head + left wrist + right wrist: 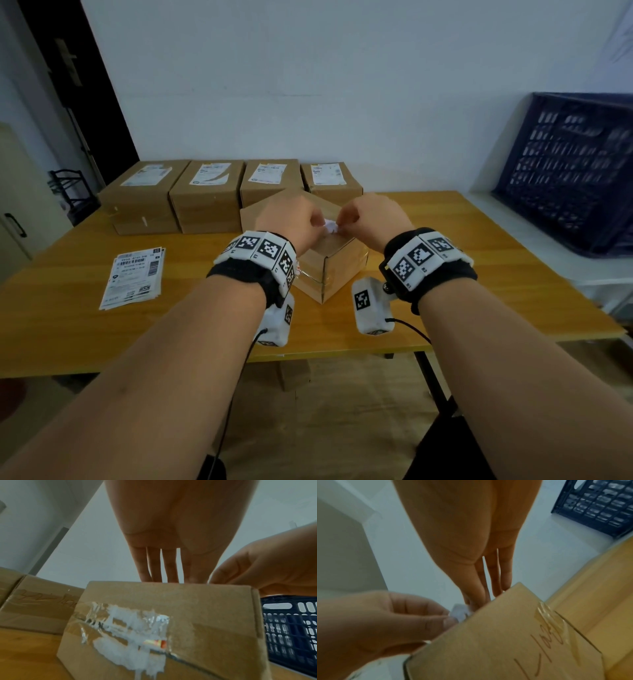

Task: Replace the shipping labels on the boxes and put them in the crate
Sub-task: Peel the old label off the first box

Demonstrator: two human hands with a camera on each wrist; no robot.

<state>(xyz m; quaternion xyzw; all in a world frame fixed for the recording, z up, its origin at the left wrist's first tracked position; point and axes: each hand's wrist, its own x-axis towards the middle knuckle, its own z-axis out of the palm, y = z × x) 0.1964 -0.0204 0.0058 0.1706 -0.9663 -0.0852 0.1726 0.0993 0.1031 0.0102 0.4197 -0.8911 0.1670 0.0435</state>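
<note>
- Spanning most of the head view, the wooden surface point(445, 260) is smooth, yellow-orange and rectangular.
- Standing on a white ledge to the right of it, the dark blue crate point(568, 171) is plastic with slotted lattice walls; what it holds cannot be seen.
- Lined up along the far edge near the wall, four cardboard boxes point(205, 198) sit side by side, each brown and rectangular with a white label on its top.
- Sitting nearer the person, turned corner-on, a fifth box point(329, 274) is plain brown cardboard with clear tape on its sides; the left wrist view shows torn white label residue under glossy tape on one face, and the right wrist view shows handwriting on another.
- Lying flat at the left of the surface, a stack of fresh labels point(133, 277) is white paper printed with barcodes.
- Reaching forward over the fifth box, the left hand point(291, 219) has its fingers curled together, pinching a small crumpled white scrap point(330, 226).
- Meeting it from the other side, the right hand point(373, 216) has its fingers bunched and pinching the same scrap, just above the box top.
</note>
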